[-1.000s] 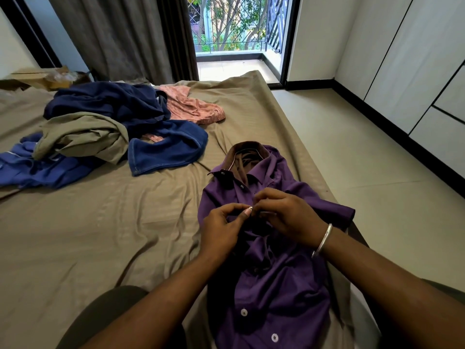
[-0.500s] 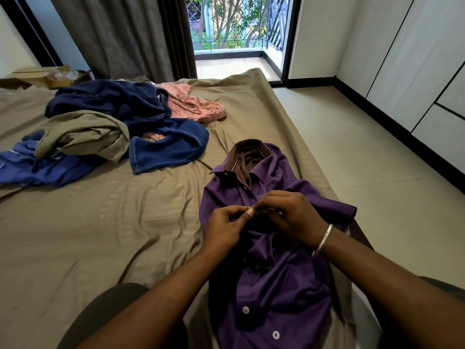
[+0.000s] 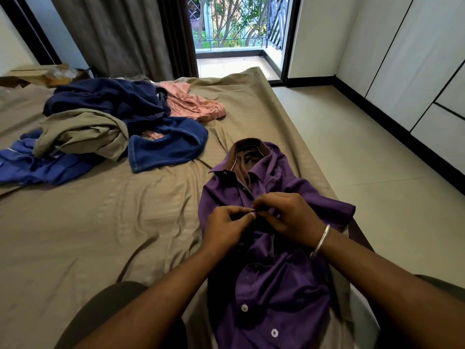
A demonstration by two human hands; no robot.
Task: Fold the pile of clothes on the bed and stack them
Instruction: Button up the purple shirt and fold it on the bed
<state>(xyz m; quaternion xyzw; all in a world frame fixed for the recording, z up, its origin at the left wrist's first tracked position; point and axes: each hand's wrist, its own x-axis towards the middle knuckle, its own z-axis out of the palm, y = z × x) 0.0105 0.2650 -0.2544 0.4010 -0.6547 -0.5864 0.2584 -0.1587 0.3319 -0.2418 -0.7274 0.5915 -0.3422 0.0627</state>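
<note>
Both hands, left hand (image 3: 226, 229) and right hand (image 3: 289, 217), are pinched on the placket of the purple shirt (image 3: 271, 285), laid on the bed (image 3: 100, 235). Misaligned buttoning is risked by bunched fabric; the pile (image 3: 113, 129) lies unfolded.

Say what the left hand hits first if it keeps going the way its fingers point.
The left hand points right, toward the right hand. Their fingertips look nearly touching over the purple shirt, so likely the right hand's fingers first; depth unclear.

Purple shirt (image 3: 271, 280) showing brown inner collar, navy, khaki and pink striped clothes lying far left, tan bedsheet (image 3: 100, 235) showing faint stripes
</note>
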